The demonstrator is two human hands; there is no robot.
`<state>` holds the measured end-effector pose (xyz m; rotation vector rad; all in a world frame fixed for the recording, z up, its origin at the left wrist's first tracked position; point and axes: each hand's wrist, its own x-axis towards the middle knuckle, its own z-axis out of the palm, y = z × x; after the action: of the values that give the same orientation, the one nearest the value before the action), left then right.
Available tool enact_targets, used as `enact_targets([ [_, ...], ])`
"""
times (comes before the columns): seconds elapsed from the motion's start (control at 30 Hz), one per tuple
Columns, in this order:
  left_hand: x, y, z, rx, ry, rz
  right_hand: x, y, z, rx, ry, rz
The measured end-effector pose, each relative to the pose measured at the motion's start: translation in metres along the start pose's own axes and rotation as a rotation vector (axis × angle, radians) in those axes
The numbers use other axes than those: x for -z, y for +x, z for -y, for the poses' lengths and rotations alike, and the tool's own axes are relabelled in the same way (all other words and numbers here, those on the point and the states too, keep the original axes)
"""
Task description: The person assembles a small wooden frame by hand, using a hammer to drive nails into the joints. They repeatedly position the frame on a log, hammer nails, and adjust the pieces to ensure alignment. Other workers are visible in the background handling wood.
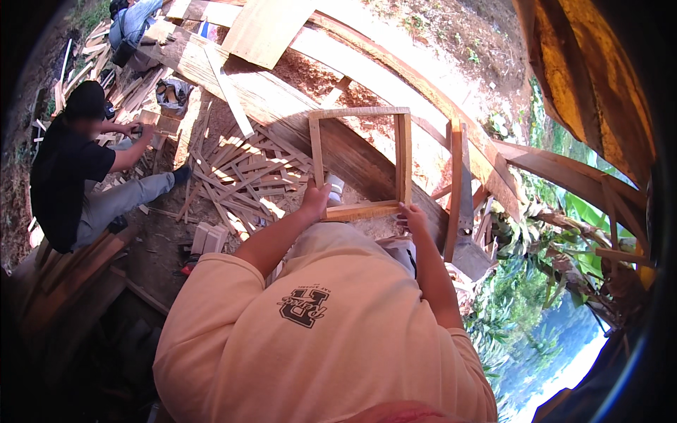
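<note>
A square frame of pale wooden slats (402,151) is held out in front of me, above a thick wooden beam (268,95). My left hand (314,199) grips the frame's near slat at its left corner. My right hand (412,217) holds the same slat at its right corner, fingers curled over the edge. Both forearms reach forward over my peach shirt. Through the frame I see the beam and red soil.
A pile of loose wooden slats (240,176) lies on the ground to the left. A person in a black shirt (67,169) sits further left, working on wood pieces. Another person (134,21) is at the top left. A drop with green plants (536,296) lies to the right.
</note>
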<state>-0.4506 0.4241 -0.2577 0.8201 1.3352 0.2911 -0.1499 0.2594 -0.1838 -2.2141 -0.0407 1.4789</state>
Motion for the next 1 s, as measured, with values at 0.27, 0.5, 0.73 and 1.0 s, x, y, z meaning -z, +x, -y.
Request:
enact_targets([
  [0.27, -0.005, 0.0, 0.004, -0.011, -0.002, -0.061, -0.003, 0.003, -0.003, 0.009, -0.062, -0.017],
  [0.5, -0.006, 0.002, 0.004, -0.047, -0.044, -0.068, 0.002, 0.004, 0.001, 0.004, -0.072, 0.012],
  [0.73, -0.004, 0.005, 0.007, -0.026, -0.068, -0.066, 0.004, 0.007, -0.002, 0.059, -0.088, 0.013],
  [1.0, -0.001, -0.009, -0.018, 0.007, 0.339, -0.185, 0.015, 0.027, -0.02, 0.278, -0.209, 0.063],
])
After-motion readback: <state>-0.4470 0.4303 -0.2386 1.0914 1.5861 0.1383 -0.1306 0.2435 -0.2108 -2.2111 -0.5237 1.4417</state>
